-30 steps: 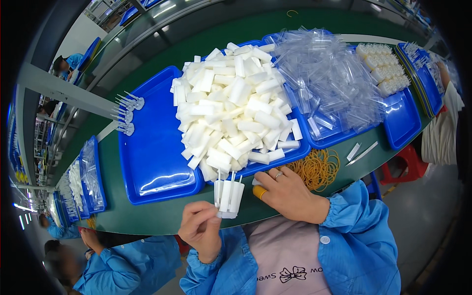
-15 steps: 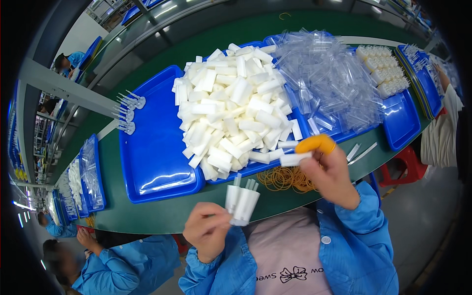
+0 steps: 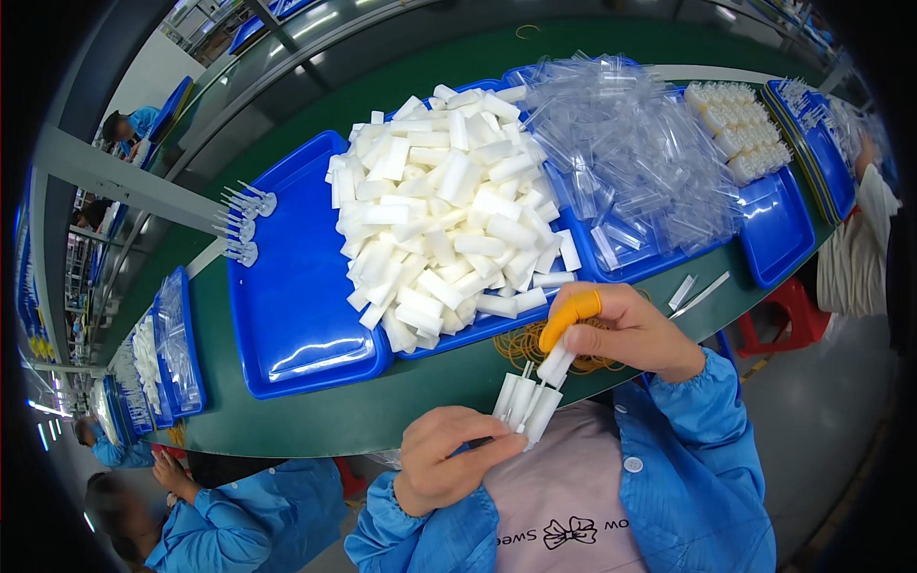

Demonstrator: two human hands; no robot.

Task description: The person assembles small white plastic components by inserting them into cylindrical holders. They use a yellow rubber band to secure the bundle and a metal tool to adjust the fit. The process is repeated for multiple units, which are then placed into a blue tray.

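In front of my chest, my left hand [image 3: 451, 456] pinches the base of a small cluster of white foam cylinders [image 3: 524, 409] with thin pale stems sticking out at their tops. My right hand [image 3: 630, 331], an orange cover on one finger, grips a single white foam cylinder [image 3: 556, 364] between thumb and finger. That piece sits at the top of the cluster, tilted in line with a stem. Whether the stem has entered it is hidden. Beyond my hands, a large heap of white foam cylinders [image 3: 449, 210] fills a blue tray.
Yellowish rubber bands [image 3: 516, 346] lie partly behind my right hand. A bare-bottomed blue tray [image 3: 306, 315] holds stemmed white parts [image 3: 250, 202] at its left edge. Clear plastic tubes [image 3: 630, 153] are heaped at right, beside bundled white parts [image 3: 735, 129]. A co-worker [image 3: 229, 516] sits at left.
My right hand has brought the foam cylinder down and left from near the heap to the cluster's stems. My left hand has shifted right, tilting the cluster.
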